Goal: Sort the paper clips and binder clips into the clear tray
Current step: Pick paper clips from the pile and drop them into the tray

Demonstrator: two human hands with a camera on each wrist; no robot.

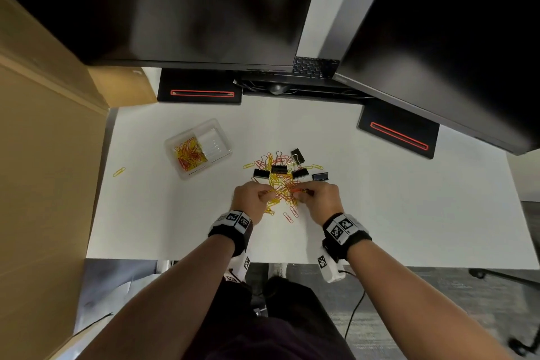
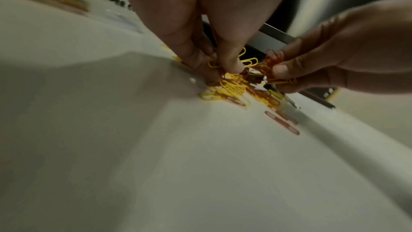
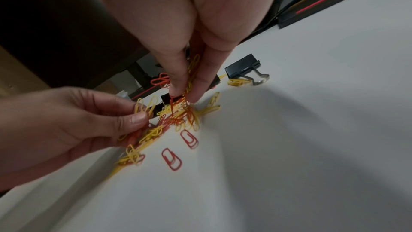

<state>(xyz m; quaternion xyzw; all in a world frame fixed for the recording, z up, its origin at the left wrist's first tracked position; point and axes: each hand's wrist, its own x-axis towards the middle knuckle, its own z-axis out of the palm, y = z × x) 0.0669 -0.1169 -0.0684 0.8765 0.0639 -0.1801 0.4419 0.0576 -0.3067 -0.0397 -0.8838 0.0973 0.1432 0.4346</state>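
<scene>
A heap of yellow and red paper clips (image 1: 282, 188) lies on the white desk, with several black binder clips (image 1: 279, 169) along its far edge. My left hand (image 1: 252, 199) pinches a bunch of paper clips (image 3: 142, 112) at the heap's left side. My right hand (image 1: 317, 199) pinches another bunch (image 2: 270, 66) at the right side, thumb and fingers closed on it (image 3: 185, 93). The clear tray (image 1: 198, 147) stands to the far left; its left compartment holds many paper clips, its right compartment looks bare.
A stray yellow paper clip (image 1: 119, 171) lies left of the tray. Two red clips (image 3: 171, 159) lie loose near the heap's front. Monitor stands (image 1: 200, 88) and a keyboard (image 1: 314, 66) line the back. A cardboard box (image 1: 43, 155) walls the left side.
</scene>
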